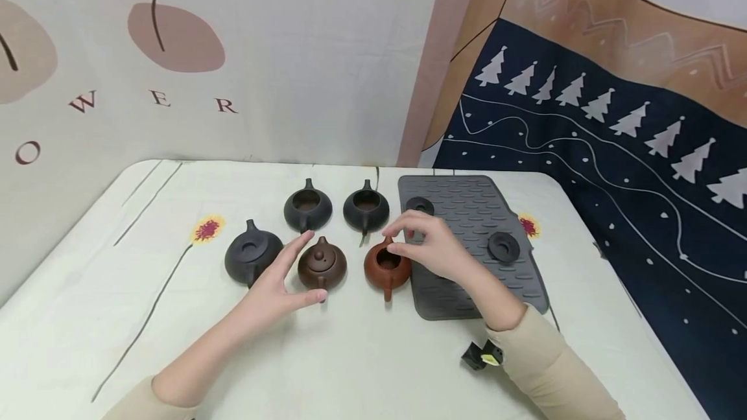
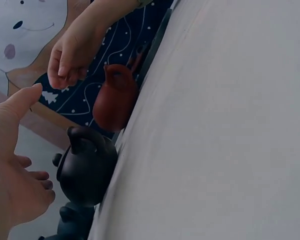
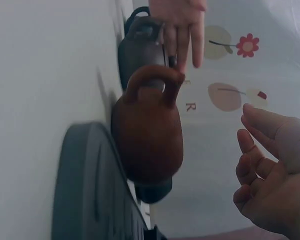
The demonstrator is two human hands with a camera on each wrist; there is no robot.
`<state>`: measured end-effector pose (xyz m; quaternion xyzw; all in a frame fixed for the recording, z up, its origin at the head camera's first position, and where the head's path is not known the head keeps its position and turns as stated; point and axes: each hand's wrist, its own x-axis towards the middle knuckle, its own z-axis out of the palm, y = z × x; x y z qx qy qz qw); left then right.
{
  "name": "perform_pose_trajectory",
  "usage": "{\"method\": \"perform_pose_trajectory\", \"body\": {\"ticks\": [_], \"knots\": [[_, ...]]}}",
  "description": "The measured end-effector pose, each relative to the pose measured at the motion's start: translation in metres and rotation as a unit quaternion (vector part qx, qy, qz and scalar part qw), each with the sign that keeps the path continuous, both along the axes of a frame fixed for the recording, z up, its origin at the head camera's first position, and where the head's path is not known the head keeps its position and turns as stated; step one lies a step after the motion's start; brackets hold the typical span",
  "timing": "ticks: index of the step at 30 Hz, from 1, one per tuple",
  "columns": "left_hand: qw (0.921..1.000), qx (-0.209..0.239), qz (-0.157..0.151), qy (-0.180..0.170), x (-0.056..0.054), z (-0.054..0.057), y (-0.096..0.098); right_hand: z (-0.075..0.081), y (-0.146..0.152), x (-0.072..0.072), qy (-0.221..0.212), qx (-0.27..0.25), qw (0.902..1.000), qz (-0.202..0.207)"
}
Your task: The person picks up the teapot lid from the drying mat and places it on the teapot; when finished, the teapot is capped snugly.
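My left hand [image 1: 271, 287], fingers and thumb spread, is beside a dark brown lidded teapot [image 1: 335, 274]. Its fingertips come near the teapot's left side and its thumb near the handle. Over the mouth of a reddish-brown teapot [image 1: 375, 276], which has no lid on it, hovers my right hand [image 1: 434, 245]. In the right wrist view the fingers [image 3: 250, 170] of that hand are loosely bent, with nothing between them and the thumb. A black lidded teapot [image 1: 239, 264] stands to the left of my left hand.
Behind stand two black teapots without lids, one on the left [image 1: 294, 216] and one on the right [image 1: 356, 216]. A grey textured mat [image 1: 461, 193] on the right carries two black lids, one far [image 1: 420, 206] and one near [image 1: 504, 247]. A small black device [image 1: 481, 355] is at the right sleeve.
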<state>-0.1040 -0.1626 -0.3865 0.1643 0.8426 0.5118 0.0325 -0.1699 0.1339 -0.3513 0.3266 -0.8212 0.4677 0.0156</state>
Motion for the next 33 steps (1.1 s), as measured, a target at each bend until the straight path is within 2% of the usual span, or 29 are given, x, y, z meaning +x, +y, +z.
{"method": "perform_pose_trajectory", "body": {"ticks": [6,16,21,33], "knots": [[0.9997,0.021,-0.012,-0.006,0.003,0.008,0.006,-0.004,0.029,0.005,-0.020,0.025,0.9985,-0.044],[0.9991,0.033,-0.027,-0.003,0.000,0.018,0.027,-0.008,0.068,0.011,-0.041,0.063,0.9921,-0.101],[0.9978,0.047,-0.046,0.002,-0.002,0.018,0.041,-0.013,0.083,0.013,-0.050,0.081,0.9892,-0.111],[0.9962,0.057,-0.064,-0.013,-0.006,0.013,0.067,-0.026,0.103,0.013,-0.088,0.092,0.9866,-0.102]]}}
